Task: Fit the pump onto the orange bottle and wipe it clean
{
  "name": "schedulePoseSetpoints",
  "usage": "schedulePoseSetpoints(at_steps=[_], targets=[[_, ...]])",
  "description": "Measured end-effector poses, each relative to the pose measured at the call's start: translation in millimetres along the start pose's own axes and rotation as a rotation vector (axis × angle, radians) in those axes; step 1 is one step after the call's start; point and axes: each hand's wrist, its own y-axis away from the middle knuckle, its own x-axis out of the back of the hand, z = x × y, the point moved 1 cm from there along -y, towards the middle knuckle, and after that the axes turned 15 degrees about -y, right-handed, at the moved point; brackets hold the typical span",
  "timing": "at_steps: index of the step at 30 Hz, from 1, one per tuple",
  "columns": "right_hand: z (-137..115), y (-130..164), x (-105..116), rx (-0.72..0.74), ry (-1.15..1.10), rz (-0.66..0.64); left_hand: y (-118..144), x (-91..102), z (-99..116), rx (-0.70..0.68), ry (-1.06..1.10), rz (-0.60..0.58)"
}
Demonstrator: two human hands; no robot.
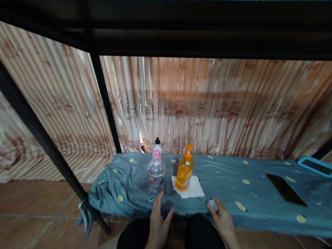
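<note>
My left hand point(158, 223) is open, thumb and fingers apart, at the front edge of the cloth-covered surface. Its fingertips are close to a clear plastic bottle point(156, 177) with dark and orange print; whether they touch it I cannot tell. In my right hand point(222, 218), held between thumb and fingers, is a small round pale cap-like object point(213, 204). An orange pump bottle point(185, 172) stands on a folded white cloth point(197, 187) between and beyond my hands. Behind the clear bottle rises a bottle with a pink label and black cap point(157, 151).
A grey-blue patterned sheet point(223, 181) covers the low bed. At the right lie a dark phone point(286, 190) and a blue-framed tablet-like item point(318, 166). Dark metal posts point(41, 129) and an upper bunk frame point(176, 25) enclose the space; a patterned curtain point(193, 107) hangs behind.
</note>
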Motion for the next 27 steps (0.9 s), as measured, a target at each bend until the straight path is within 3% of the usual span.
schedulePoseSetpoints(at_steps=[2, 7, 11, 20, 23, 27], targets=[[-11.0, 12.9, 0.8, -0.094, -0.072, -0.035, 0.3, 5.0, -2.5, 0.000, -0.012, 0.058], [-42.2, 33.8, -14.1, -0.094, -0.195, -0.101, -5.7, 14.2, -0.4, -0.027, -0.035, 0.223], [-52.0, 25.6, -24.7, -0.088, -0.149, -0.129, -8.1, 15.4, -1.4, -0.002, -0.032, 0.222], [8.9, -27.1, -21.7, 0.274, 0.161, -0.018, -7.4, 2.1, -8.9, 0.019, 0.000, 0.211], [18.9, -32.7, -22.8, 0.300, 0.177, 0.010, -6.1, -4.7, -10.3, 0.037, 0.018, 0.164], [10.8, -35.0, -19.3, 0.255, 0.138, -0.009, -7.7, -16.3, -7.2, 0.029, 0.053, 0.065]])
